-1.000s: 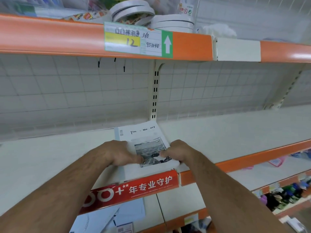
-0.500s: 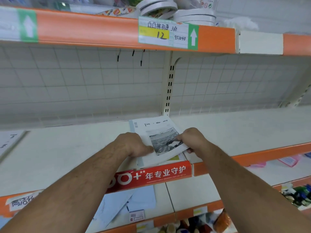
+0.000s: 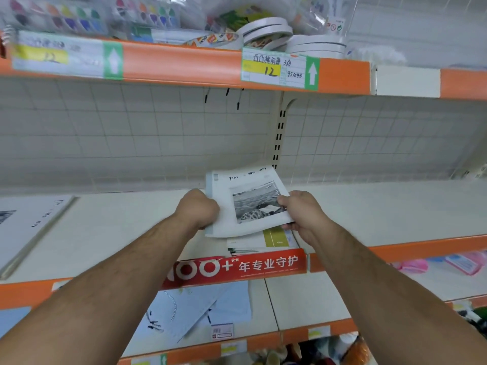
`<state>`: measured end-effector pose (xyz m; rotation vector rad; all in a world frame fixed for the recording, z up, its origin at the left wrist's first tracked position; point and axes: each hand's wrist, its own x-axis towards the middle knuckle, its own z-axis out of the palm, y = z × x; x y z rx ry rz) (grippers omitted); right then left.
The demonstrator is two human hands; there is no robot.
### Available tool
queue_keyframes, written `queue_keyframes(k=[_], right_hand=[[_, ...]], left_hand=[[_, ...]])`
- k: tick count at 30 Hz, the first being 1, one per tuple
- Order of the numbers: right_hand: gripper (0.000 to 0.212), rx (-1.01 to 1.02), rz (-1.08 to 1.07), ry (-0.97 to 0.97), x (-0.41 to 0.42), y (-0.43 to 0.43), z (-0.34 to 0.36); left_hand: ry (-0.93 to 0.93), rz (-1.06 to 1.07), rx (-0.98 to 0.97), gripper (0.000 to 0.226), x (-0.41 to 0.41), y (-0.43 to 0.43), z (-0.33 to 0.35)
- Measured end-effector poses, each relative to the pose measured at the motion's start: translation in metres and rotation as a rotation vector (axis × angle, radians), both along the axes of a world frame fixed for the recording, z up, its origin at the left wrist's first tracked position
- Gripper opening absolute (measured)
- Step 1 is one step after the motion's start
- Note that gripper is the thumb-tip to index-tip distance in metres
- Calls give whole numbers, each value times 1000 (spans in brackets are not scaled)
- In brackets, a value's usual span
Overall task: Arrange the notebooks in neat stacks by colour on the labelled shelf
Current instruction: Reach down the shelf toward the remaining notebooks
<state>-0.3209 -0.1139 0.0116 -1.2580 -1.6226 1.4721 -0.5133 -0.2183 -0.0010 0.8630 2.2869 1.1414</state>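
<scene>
A white notebook point(image 3: 247, 198) with a black-and-white photo on its cover is held tilted above the cream shelf point(image 3: 382, 212). My left hand point(image 3: 197, 209) grips its left edge and my right hand point(image 3: 303, 212) pinches its right edge. Under it lie more notebooks point(image 3: 266, 241), one with a yellow-green band, at the shelf's front edge. Another white notebook stack point(image 3: 31, 225) of the same design lies on the shelf at the far left.
The orange shelf lip carries a red banner point(image 3: 237, 267). Light blue notebooks point(image 3: 195, 309) lie askew on the shelf below. The shelf above holds tape rolls point(image 3: 266, 30) and paint sets point(image 3: 58, 14), with a price label point(image 3: 274, 68). Pink items point(image 3: 463, 264) lie lower right.
Both hands have lifted the white notebook off the pile and tilted it, uncovering the notebooks beneath. The view has shifted left, bringing the left stack into sight.
</scene>
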Motion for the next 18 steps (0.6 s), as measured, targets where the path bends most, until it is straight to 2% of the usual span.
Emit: queue_keyframes(k=[5,8,10,18], right_hand=[[11,14,114,-53,-9,-17,-3],[7,37,177,-86,-23,-30,-7],[17,43,216,-88,-37,-40,-10],[11,67,335,-136,-95,-92,-10]], left_hand=[[-85,89,31,7,-9,-31,3],[-69,147,14,11,-21,-55,-1],[-55,185,13,13,-29,-72,-2],[-36,280,12,13,-80,-138,-3]])
